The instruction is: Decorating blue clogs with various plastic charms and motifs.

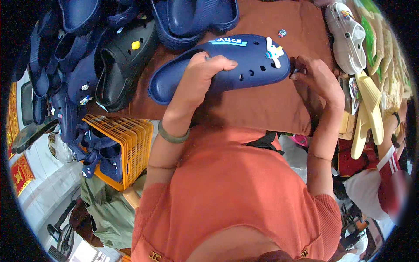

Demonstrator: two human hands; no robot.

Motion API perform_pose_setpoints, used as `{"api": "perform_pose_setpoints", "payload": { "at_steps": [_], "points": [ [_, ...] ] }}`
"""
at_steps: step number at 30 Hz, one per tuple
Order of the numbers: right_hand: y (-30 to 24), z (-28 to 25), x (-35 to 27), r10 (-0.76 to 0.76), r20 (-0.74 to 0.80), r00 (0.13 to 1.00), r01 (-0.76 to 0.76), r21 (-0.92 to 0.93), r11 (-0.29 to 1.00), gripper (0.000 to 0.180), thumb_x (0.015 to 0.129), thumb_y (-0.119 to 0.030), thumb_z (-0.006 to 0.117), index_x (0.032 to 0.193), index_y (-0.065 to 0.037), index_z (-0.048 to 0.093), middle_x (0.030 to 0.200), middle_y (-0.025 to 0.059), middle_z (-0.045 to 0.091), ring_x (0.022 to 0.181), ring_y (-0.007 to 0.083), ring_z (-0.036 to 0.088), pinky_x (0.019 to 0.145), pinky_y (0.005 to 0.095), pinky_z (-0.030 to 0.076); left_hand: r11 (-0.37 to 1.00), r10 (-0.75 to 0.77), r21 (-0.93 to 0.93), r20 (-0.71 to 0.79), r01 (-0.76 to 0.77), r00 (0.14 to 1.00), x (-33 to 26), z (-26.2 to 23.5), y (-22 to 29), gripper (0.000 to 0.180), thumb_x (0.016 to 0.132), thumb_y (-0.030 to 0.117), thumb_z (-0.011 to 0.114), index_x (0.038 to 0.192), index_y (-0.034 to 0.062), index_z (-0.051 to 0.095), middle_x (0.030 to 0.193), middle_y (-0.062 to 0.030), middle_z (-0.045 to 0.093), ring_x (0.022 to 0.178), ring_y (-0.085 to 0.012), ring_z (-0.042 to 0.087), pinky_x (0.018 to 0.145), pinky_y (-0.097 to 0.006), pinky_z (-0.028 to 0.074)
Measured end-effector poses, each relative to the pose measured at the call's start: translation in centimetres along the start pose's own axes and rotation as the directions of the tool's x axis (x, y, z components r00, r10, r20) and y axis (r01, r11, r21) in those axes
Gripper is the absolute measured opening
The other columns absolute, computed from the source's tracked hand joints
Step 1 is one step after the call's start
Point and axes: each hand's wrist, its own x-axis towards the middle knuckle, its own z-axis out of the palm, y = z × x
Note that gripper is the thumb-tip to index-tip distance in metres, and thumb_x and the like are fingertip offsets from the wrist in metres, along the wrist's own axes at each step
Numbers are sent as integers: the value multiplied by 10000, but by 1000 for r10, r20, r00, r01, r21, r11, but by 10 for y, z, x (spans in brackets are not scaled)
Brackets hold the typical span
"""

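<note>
A navy blue clog [227,65] with round holes lies over the brown cloth, its toe pointing right. My left hand [200,78] grips it at the foot opening, the thumb resting on its upper. A name charm with blue trim [228,42] and a white long-eared character charm [274,52] are fixed on the upper. Just right of the toe, my right hand [317,78] has its fingertips pinched together around something small and greyish that I cannot make out. A small swirl-shaped charm [282,33] lies on the cloth beyond the toe.
Piled navy clogs [74,48] and a black clog with a yellow charm [126,65] crowd the left. An orange crate [139,153] holding clogs stands below them. At right are a white clog [347,37] and pale yellow slippers [369,109]. Another person's arm [391,126] shows at far right.
</note>
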Motion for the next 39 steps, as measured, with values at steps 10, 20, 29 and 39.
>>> {"api": "perform_pose_setpoints", "payload": {
  "at_steps": [10,20,29,39],
  "points": [
    [-30,2,-1,-74,-210,975,182,559,809,177,800,-72,694,949,6,638,784,75,656,707,101,602,618,255,473,1000,15,15,38,-16,999,-3,-2,1,222,864,216,542,973,111,705,984,-126,595,954,-227,517,879,-309,401],
    [-55,36,23,-557,-559,614,575,-168,801,254,602,-144,816,793,-76,664,733,29,609,659,200,563,614,314,421,982,-51,-180,74,64,996,7,-2,-1,239,766,182,656,933,12,678,875,-33,681,749,-103,619,745,-236,466],
    [-51,41,24,-650,-554,520,604,-299,738,277,612,-157,821,830,-82,669,732,22,599,662,183,570,621,308,442,995,-64,-65,103,71,993,4,0,5,249,849,222,540,947,61,703,944,-52,664,882,-191,527,829,-292,411],
    [-46,11,13,-650,-225,726,575,-321,753,400,675,-96,655,1054,-212,703,895,-39,614,865,191,553,935,462,365,963,-114,-237,77,130,990,0,2,21,233,766,227,661,907,43,682,868,-17,658,780,-103,592,742,-240,450]
  ]
}}
